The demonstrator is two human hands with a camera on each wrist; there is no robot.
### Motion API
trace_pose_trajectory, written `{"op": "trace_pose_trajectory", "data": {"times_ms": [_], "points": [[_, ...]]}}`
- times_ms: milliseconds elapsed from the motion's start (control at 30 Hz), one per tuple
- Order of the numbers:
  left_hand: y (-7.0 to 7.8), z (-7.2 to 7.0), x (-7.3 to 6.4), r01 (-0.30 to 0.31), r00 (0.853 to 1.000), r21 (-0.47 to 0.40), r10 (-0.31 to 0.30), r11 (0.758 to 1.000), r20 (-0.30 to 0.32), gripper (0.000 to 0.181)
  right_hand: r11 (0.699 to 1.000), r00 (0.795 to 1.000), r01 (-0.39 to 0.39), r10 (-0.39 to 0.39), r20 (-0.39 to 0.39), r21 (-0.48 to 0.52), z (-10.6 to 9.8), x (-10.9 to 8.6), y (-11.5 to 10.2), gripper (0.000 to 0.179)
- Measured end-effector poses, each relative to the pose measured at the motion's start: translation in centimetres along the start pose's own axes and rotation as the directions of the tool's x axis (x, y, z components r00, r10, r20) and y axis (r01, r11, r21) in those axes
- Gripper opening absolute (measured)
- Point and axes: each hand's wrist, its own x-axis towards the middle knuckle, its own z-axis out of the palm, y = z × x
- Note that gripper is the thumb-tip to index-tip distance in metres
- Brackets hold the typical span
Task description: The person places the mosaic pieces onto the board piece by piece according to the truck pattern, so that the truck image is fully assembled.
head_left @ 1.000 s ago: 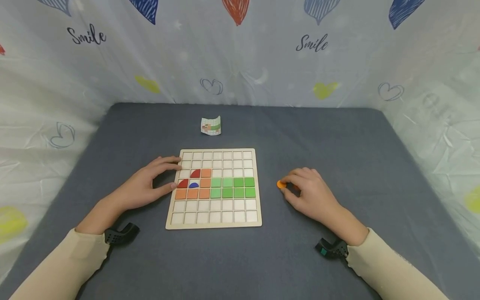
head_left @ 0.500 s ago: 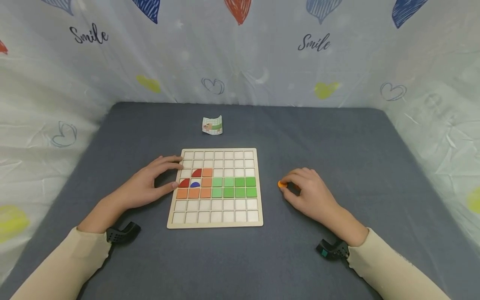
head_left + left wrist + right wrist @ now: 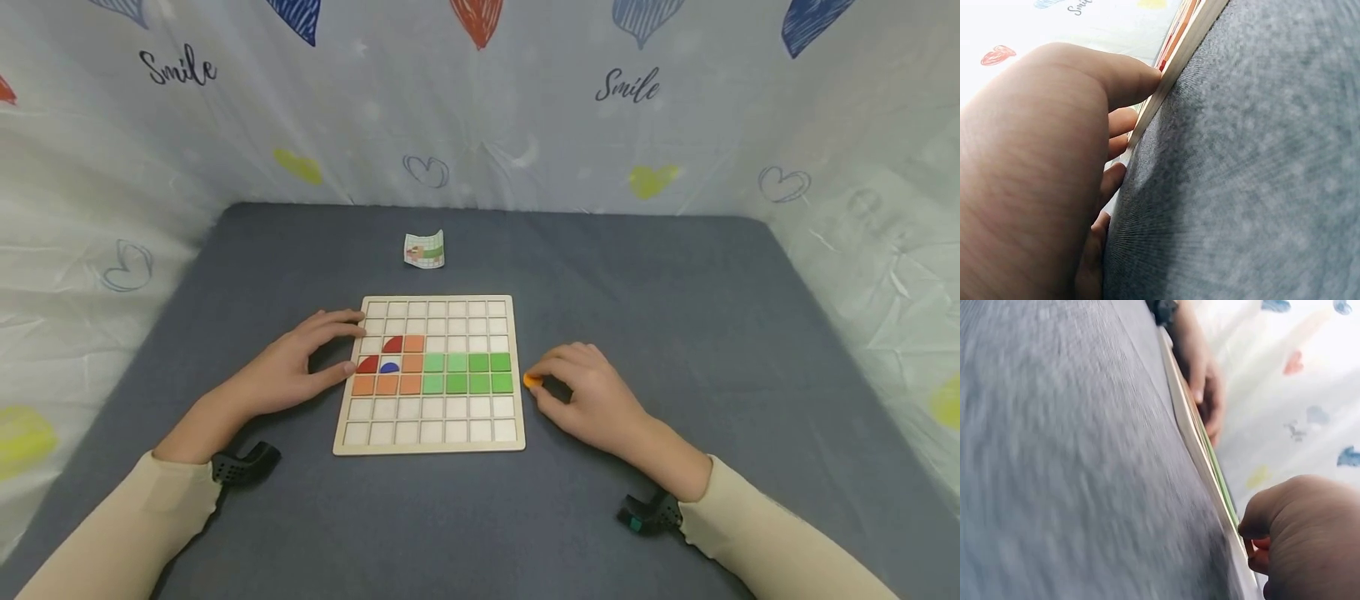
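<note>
A wooden grid board [image 3: 429, 443] lies flat before me, with red, orange, blue-and-white and green tiles set in its middle rows. My left hand [image 3: 298, 363] rests at the board's left edge, its fingers extended; in the left wrist view the thumb [image 3: 1138, 82] touches the rim. Just off the right edge, my right hand [image 3: 592, 393] pinches a small orange piece [image 3: 532, 380] between thumb and forefinger. Most of that piece is covered by the fingertips, so its full shape is hidden. The right wrist view shows the right hand [image 3: 1304, 540] close beside the board's edge.
A small curled picture card [image 3: 424, 250] lies behind the board, printed with a coloured grid pattern. Dark grey cloth [image 3: 660, 275] covers the table. A pale printed curtain [image 3: 517, 108] hangs along the back and sides.
My right hand has moved left with the orange piece, from out on the cloth to close by the board's right edge. The left hand has stayed at the board.
</note>
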Motion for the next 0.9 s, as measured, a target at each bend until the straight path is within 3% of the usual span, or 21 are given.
{"op": "trace_pose_trajectory", "data": {"times_ms": [467,900], "points": [[-0.1,0.0,0.0,0.01,1.0,0.012,-0.01,1.0,0.011,0.051,0.987,0.991,0.131,-0.134,0.023,0.09,2.4,1.8,-2.9,0.01],[0.2,0.0,-0.1,0.03,0.999,0.019,-0.03,0.999,0.011,0.051,0.983,0.983,0.164,-0.17,0.067,0.088,3.1,2.4,-3.8,0.011]]}}
